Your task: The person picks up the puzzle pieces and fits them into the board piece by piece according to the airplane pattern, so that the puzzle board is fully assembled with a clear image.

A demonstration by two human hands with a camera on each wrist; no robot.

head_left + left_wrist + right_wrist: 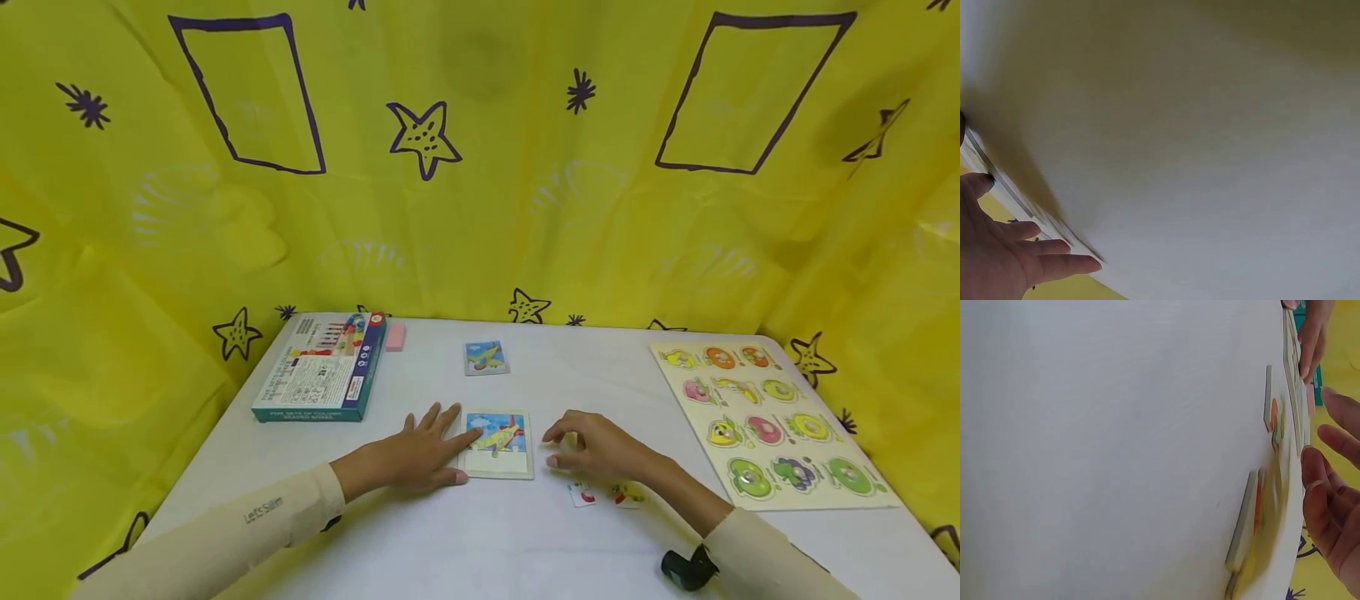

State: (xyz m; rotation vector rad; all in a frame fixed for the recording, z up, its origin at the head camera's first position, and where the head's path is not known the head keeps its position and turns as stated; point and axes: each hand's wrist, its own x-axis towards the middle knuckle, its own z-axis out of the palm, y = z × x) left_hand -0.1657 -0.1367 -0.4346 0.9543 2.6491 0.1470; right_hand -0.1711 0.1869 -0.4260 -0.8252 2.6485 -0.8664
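In the middle of the counter (450, 550), the little puzzle tray (498, 467) lies flat under my left hand (420, 454). That hand is relaxed, fingers spread, grasping nothing; its forefinger reaches over the airplane picture (498, 430), which fills the far part, while the near part is bare. My right hand (600, 446) is just right of the tray, fingers loosely bent, with nothing visible in it. On its near side, by my wrist, lie two loose pieces: a left one (581, 494) and a right one (627, 496).

The right one is so close that my forearm could, I think, brush it out of place if I dropped my wrist. If my left hand leaned too hard toward the right, the tray might slide, and the set pieces could work loose. My spread fingers also hide part of the tray's left edge, so I could misjudge how things sit there.

The small picture card (486, 357) is well beyond, the box (322, 367) far left, the fruit board (817, 454) off to the right.
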